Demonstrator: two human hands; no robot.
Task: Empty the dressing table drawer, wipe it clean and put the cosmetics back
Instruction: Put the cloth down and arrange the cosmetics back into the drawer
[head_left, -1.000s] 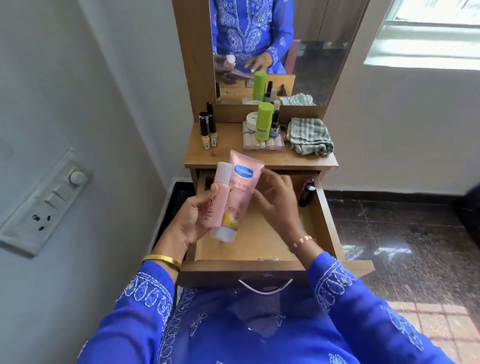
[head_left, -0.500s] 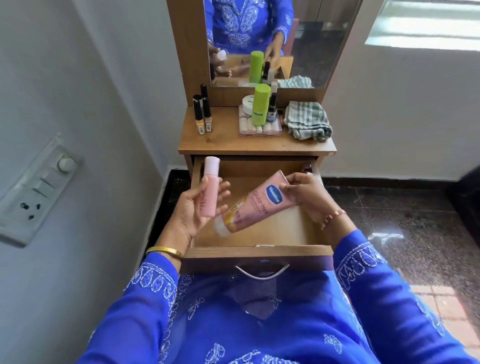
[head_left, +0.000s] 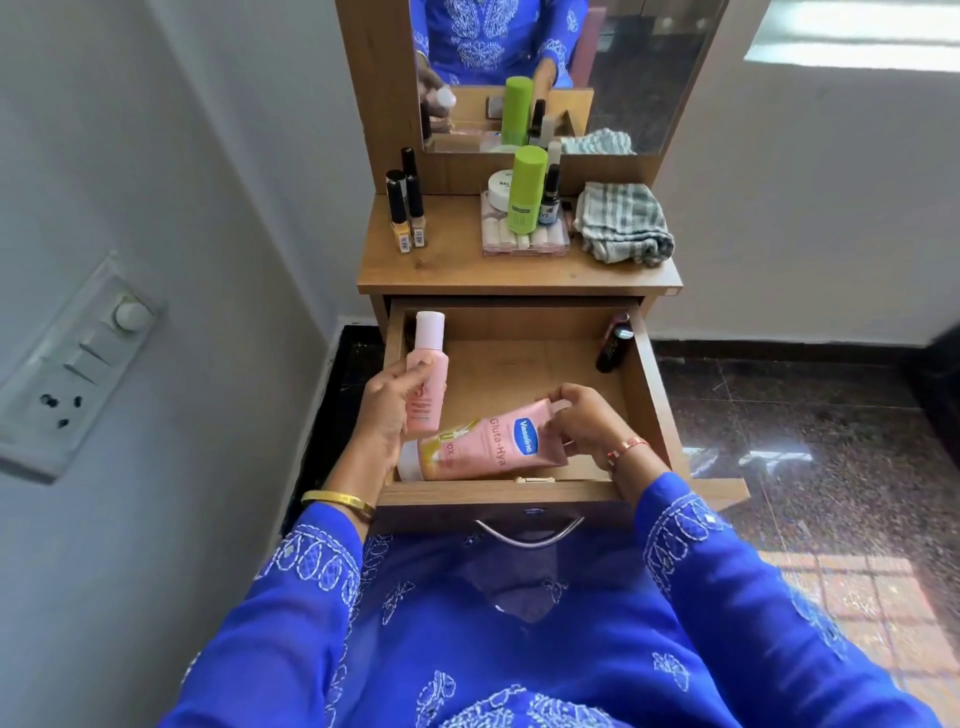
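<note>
Head view of an open wooden drawer (head_left: 519, 364) pulled out from beneath a wooden dressing bench (head_left: 467, 270). The left hand (head_left: 387, 410) holds a small pink bottle with a pale pink cap (head_left: 428, 374) upright over the drawer's left side, fingers curled round its lower body. The right hand (head_left: 582, 423) grips the crimped end of a large pink squeeze tube with a blue oval label (head_left: 483, 447); the tube lies nearly flat, low in the front of the drawer, its white cap toward the left wall (whether it touches the drawer floor cannot be told). The two hands are apart, each closed on its own item. A dark slim bottle (head_left: 613, 348) leans in the drawer's back right corner.

On the bench top, at left, stand three nail polish bottles with tall black caps (head_left: 408, 218). Near the centre, a lime-green cylindrical bottle (head_left: 524, 189), a round white jar (head_left: 501, 189) and a small dark dropper bottle (head_left: 549, 200) sit on a clear flat case of pale rolls (head_left: 524, 241). Just to the right lies a folded grey-and-white striped cloth (head_left: 623, 223). A mirror (head_left: 571, 73) rises behind, reflecting the items. A curved metal handle (head_left: 530, 535) is fixed to the drawer front. A white switch panel (head_left: 78, 364) is mounted on the left wall.
</note>
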